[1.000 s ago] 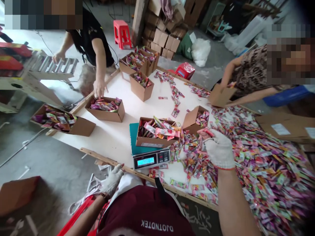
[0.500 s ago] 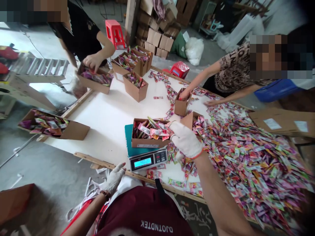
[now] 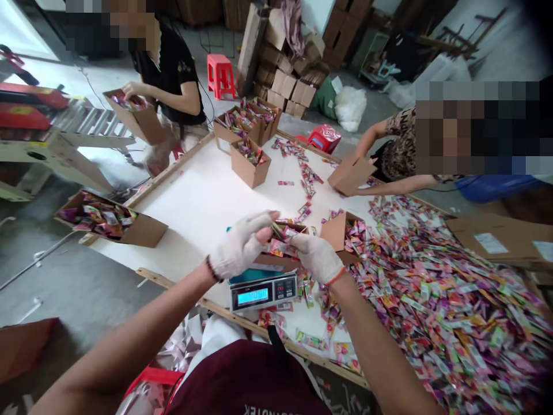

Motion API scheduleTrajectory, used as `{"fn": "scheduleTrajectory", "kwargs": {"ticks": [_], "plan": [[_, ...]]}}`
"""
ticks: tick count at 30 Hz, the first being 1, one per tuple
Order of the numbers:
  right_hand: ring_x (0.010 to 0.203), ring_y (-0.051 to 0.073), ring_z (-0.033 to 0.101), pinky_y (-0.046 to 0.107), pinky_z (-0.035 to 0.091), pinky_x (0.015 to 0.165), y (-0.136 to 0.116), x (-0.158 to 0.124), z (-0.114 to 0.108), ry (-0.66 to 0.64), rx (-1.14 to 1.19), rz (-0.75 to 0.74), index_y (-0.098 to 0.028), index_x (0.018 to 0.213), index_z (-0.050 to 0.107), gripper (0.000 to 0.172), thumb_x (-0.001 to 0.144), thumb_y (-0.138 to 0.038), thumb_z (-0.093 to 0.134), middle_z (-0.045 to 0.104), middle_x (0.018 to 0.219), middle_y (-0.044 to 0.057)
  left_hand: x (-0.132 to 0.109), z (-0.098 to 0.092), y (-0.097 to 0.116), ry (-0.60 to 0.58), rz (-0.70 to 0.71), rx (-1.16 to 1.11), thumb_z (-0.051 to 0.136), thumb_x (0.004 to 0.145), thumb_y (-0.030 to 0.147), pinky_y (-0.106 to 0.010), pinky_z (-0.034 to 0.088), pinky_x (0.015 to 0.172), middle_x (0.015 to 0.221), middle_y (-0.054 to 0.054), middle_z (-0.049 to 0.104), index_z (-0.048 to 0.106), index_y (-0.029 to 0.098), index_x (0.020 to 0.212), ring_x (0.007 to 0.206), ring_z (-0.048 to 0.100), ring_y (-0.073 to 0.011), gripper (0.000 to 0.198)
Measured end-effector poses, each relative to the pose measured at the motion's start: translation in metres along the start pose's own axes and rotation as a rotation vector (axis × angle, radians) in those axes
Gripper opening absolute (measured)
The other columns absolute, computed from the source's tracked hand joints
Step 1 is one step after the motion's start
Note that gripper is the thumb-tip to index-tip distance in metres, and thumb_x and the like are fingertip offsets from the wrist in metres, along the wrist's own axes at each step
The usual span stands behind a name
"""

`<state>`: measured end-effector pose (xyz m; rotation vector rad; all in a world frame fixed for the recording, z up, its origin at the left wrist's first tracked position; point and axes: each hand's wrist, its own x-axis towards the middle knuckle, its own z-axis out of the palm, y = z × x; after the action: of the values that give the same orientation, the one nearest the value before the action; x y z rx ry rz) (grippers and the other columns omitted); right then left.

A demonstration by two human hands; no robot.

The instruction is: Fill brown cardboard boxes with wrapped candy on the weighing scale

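Observation:
A small cardboard box (image 3: 270, 263) of colourful wrapped packets (image 3: 279, 248) rests on a digital scale (image 3: 264, 291) with a lit blue display. My left hand (image 3: 242, 245), in a white glove with bare fingertips, reaches over the box's left side. Its thumb and fingers are apart beside the packets. From the right, my gloved right hand (image 3: 319, 258) has its fingers closed on packets at the top of the box. Both hands partly hide the box and its contents.
A large heap of packets (image 3: 432, 288) covers the table's right side. Filled boxes stand beside the scale (image 3: 354, 230), farther back (image 3: 250, 164) and at the left edge (image 3: 112, 219). Across the table, one co-worker tilts a box (image 3: 351, 174); another holds a box (image 3: 140, 118).
My left hand has risen from the table's front edge to the box on the scale. My right hand stays at the box. Both co-workers have moved their boxes, and the scale reading differs.

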<state>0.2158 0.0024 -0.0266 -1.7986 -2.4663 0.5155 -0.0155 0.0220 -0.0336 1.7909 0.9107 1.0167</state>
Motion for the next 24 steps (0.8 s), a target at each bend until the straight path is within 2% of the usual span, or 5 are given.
{"fn": "scheduleTrajectory", "kwargs": {"ticks": [6,11,14,18,24], "plan": [[0.104,0.022,0.068,0.031,0.05,0.097,0.059,-0.061,-0.02,0.086,-0.092,0.128,-0.02,0.115,0.07,0.036,0.091,-0.011,0.045,0.073,0.112,0.01,0.019,0.059,-0.042,-0.588,0.025,0.438,0.059,0.085,0.052,-0.053,0.038,0.112,0.124,-0.02,0.068,0.073,0.014,0.118,0.125,0.056,-0.0407,0.052],[0.12,0.032,0.062,0.043,0.049,0.1,0.092,-0.112,-0.015,-0.026,-0.279,0.424,-0.015,0.135,0.06,0.051,0.084,-0.024,0.061,0.064,0.132,0.018,0.007,0.067,-0.057,-0.682,-0.083,0.598,0.07,0.072,0.059,-0.055,0.045,0.104,0.123,-0.023,0.067,0.071,0.013,0.116,0.124,0.054,-0.0456,0.064],[0.143,0.033,0.042,0.046,0.036,0.116,0.067,-0.095,0.0,0.062,-0.277,0.133,-0.015,0.152,0.044,0.076,0.081,-0.027,0.068,0.042,0.156,0.019,0.011,0.064,-0.056,-0.686,-0.059,0.58,0.074,0.068,0.055,-0.055,0.044,0.107,0.123,-0.023,0.066,0.07,0.013,0.12,0.127,0.052,-0.0452,0.067],[0.133,0.033,0.051,0.055,0.019,0.122,0.029,-0.04,0.027,-0.113,-0.33,-0.225,-0.018,0.133,0.063,0.048,0.085,-0.025,0.062,0.063,0.137,0.016,0.003,0.053,-0.045,-0.518,0.079,0.506,0.073,0.074,0.047,-0.053,0.047,0.108,0.128,-0.02,0.065,0.07,0.015,0.118,0.124,0.058,-0.0391,0.054],[0.082,0.019,0.066,0.044,0.025,0.117,0.011,0.043,0.045,-0.134,-0.326,-0.246,-0.022,0.095,0.069,0.017,0.087,-0.024,0.055,0.073,0.085,0.003,-0.046,0.001,-0.058,0.241,0.065,0.28,0.054,0.094,0.023,-0.044,0.037,0.121,0.161,-0.014,0.036,0.061,0.02,0.134,0.147,0.039,-0.0276,0.041]]}}
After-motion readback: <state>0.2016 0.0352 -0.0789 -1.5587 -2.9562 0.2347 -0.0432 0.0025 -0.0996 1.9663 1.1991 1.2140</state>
